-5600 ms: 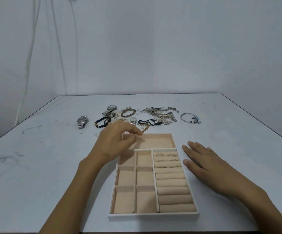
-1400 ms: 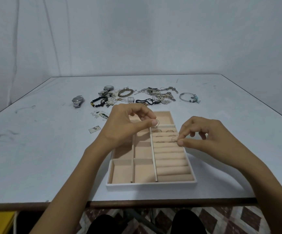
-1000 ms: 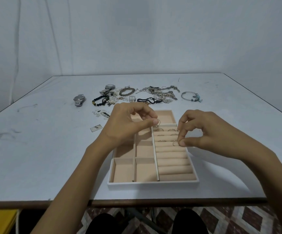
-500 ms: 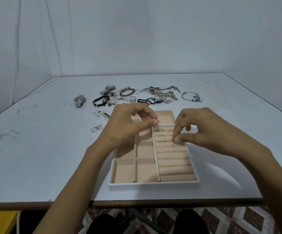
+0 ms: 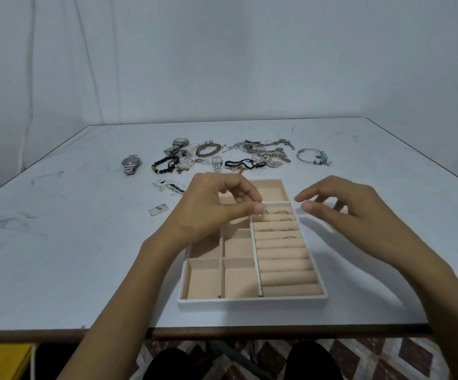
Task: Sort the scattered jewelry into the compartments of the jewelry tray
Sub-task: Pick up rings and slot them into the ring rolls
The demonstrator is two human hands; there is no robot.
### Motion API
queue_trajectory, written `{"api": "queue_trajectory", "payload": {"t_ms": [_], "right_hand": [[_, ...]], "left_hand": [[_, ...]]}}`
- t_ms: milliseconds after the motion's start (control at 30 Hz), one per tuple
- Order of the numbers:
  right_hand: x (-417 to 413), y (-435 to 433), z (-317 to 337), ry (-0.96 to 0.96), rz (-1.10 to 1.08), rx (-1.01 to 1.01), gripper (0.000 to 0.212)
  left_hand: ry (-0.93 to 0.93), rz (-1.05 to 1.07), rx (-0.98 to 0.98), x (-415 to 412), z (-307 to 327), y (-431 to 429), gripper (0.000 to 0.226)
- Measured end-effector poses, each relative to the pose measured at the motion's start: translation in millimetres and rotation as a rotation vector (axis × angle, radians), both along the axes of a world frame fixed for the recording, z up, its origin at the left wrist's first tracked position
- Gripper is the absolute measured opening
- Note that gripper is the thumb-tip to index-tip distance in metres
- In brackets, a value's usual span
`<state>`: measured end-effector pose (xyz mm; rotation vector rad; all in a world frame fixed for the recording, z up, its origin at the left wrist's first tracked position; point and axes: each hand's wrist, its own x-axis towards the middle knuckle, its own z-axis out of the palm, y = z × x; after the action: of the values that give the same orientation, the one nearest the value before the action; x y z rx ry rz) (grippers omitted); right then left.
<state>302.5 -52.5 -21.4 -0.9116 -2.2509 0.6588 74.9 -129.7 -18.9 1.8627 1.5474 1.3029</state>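
Head view, centre: left hand (image 5: 211,208) pinches a ring (image 5: 264,209) over the tray (image 5: 249,300), likely to slot it; right hand (image 5: 346,211) relaxed, empty.

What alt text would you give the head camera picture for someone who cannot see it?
A person's left hand pinches a small ring above a beige jewelry tray on a white table, while the right hand hovers open beside it. A few rings sit in the tray's ring rolls; watches, bracelets and chains lie scattered beyond it.
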Motion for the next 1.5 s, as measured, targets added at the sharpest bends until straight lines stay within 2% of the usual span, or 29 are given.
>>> {"api": "queue_trajectory", "payload": {"t_ms": [67,133,200,267,400,567,933,1133,1233,1500], "right_hand": [[10,1,-13,-0.115,-0.075,-0.008,0.026],[17,-4,-25,-0.333,-0.098,-0.079,0.048],[18,-9,-32,-0.506,-0.089,-0.076,0.058],[17,-12,-34,-0.578,-0.091,-0.026,0.064],[18,-13,-35,-0.590,-0.109,0.001,0.057],[17,-11,-37,-0.601,-0.115,0.022,0.065],[17,-13,-36,-0.591,-0.115,0.026,0.063],[17,-13,-37,-0.597,-0.117,0.029,0.062],[17,-12,-37,-0.593,-0.116,0.031,0.068],[17,-12,-37,-0.600,-0.113,0.032,0.069]], "left_hand": [[-0.005,-0.050,-0.042,2,1,-2,0.010],[0.002,-0.104,-0.077,5,1,-3,0.011],[0.022,-0.141,-0.091,5,1,-4,0.014],[0.055,-0.158,-0.087,5,1,-4,0.015],[0.124,-0.182,-0.109,6,-1,-2,0.014],[0.255,-0.198,-0.058,4,-5,2,0.013],[0.420,-0.262,0.028,0,-7,4,0.011],[0.457,-0.243,0.074,2,-8,4,0.011],[0.450,-0.225,0.068,3,-8,5,0.013],[0.359,-0.182,-0.075,3,-9,7,0.013]]}}
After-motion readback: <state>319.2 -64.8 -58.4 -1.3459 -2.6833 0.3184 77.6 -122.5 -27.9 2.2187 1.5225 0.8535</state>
